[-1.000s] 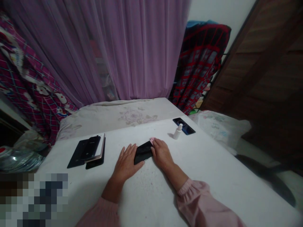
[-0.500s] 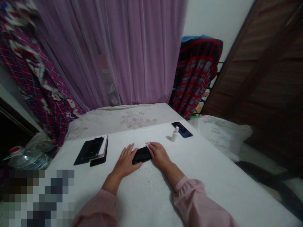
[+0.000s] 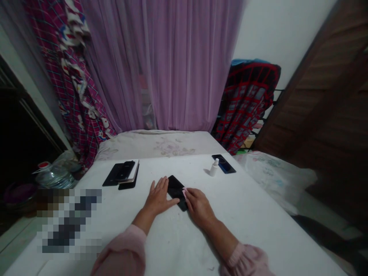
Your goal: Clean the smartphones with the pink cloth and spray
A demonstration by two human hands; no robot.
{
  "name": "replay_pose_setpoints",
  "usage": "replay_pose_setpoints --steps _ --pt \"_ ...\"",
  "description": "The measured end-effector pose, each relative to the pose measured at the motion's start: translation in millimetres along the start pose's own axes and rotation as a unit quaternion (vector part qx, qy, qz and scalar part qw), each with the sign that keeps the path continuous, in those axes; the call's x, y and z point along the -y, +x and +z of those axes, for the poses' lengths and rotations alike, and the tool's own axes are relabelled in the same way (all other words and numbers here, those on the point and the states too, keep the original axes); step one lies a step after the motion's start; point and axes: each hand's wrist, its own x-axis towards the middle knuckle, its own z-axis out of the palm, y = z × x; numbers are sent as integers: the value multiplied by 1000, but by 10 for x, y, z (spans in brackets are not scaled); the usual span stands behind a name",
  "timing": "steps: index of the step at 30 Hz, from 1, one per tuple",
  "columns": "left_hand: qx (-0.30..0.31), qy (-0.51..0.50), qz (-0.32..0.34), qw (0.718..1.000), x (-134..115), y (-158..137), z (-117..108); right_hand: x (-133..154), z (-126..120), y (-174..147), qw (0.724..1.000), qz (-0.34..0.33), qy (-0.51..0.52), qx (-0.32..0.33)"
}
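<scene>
A dark phone lies slantwise on the white-covered table, between my two hands. My left hand rests along its left edge with fingers spread and the thumb over its near part. In my right hand a small pink cloth is pinched, pressed on the phone's right side. Most of the cloth is hidden under the fingers. Beyond my right hand stands a small white spray bottle, and just behind it lies another phone with a lit bluish screen.
Several stacked phones or tablets lie at the left of the table. A large water bottle with a red cap stands off the left side. Purple curtains hang behind, and a clear plastic bag sits along the right edge.
The phone has turned from lying crosswise to a slant. My right hand with the cloth has moved toward me along it, and my view has shifted slightly.
</scene>
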Motion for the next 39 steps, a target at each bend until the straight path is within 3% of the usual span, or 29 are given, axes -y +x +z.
replay_pose_setpoints --steps 7,10,14,19,26,31,39 --pt "11 3 -21 1000 -17 17 -44 -31 316 507 1000 19 -2 17" --pt "-15 4 -68 998 -84 -31 -40 1 310 436 1000 26 -5 10" --pt "-52 16 -128 990 -353 -215 72 -20 197 125 999 45 -11 -17" --pt "-35 0 -107 994 -588 -379 183 -57 89 -121 999 18 3 -35" --pt "80 -17 21 996 -245 -253 -65 55 52 -214 997 -6 41 -59" --pt "82 -30 57 995 -84 -157 -48 -29 160 25 997 9 37 -66" --pt "60 -28 75 995 -93 -169 -1 -311 383 558 997 47 39 -52"
